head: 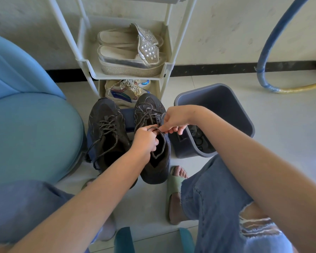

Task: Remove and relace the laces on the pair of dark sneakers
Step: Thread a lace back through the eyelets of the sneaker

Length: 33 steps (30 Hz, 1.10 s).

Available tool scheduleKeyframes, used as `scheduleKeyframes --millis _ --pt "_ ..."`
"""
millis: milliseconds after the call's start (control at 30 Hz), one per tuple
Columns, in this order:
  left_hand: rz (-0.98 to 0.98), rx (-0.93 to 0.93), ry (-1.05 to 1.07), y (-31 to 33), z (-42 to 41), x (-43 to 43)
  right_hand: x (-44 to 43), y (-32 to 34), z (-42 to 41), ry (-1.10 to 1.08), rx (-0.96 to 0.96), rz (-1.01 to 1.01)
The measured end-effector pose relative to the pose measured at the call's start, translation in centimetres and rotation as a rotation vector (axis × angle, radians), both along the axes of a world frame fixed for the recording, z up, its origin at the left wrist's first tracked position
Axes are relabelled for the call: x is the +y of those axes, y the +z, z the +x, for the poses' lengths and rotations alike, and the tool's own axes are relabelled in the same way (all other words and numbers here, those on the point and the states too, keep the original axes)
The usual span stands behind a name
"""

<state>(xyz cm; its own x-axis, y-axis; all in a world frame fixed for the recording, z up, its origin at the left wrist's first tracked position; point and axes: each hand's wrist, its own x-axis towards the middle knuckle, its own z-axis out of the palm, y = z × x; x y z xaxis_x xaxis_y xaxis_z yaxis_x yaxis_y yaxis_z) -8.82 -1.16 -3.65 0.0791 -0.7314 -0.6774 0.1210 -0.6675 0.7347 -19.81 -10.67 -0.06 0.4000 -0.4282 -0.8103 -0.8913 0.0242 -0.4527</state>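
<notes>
a blue upholstered seat (25, 115) was seen left of the white shoe rack (128, 77), and a grey plastic bin (226, 99) was set on the floor just right of the rack's foot. the left dark sneaker (106, 128) and right dark sneaker (149, 106) were stood side by side directly before the rack, toes toward it. the left hand (146, 139) and right hand (173, 121) were held over the right one, fingers curled, each pinching its speckled lace (163, 143).
</notes>
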Motion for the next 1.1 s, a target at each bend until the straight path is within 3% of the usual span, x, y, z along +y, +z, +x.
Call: scheduleKeyframes --millis 233,333,433,500,600,667,767,833,967,1100 --pt "0.032 0.039 -0.044 0.2 0.0 -0.4 -0.1 0.2 -0.5 -0.061 -0.047 0.043" --pt "-0.019 -0.16 -0.399 0.0 0.4 0.0 -0.2 0.2 -0.6 -0.066 -0.07 0.055" --pt "-0.152 -0.4 -0.505 -0.9 0.0 0.9 -0.2 0.0 -0.7 -0.077 -0.089 0.067" --pt "-0.184 -0.493 -0.459 -1.5 -0.2 1.2 -0.1 0.4 -0.4 0.013 -0.074 0.07" --pt "-0.199 -0.547 -0.411 -2.2 -0.2 1.3 0.5 2.1 -0.4 0.251 -0.004 0.304" --pt "-0.198 -0.612 -0.44 -2.1 -0.2 1.4 1.2 2.6 -0.4 0.437 0.134 0.421" --pt "-0.192 -0.553 -0.491 -1.6 0.1 1.0 1.7 2.1 -1.0 0.627 0.39 0.487" --pt "-0.142 -0.496 -0.483 -1.2 0.3 0.5 1.2 1.6 -2.0 0.525 0.464 0.417" --pt "-0.114 -0.415 -0.438 -0.6 0.6 0.3 0.2 0.1 -1.8 0.001 0.11 0.004" --pt "-0.112 -0.434 -0.483 -0.6 0.4 0.7 0.8 -0.9 -0.1 0.114 0.072 -0.182"
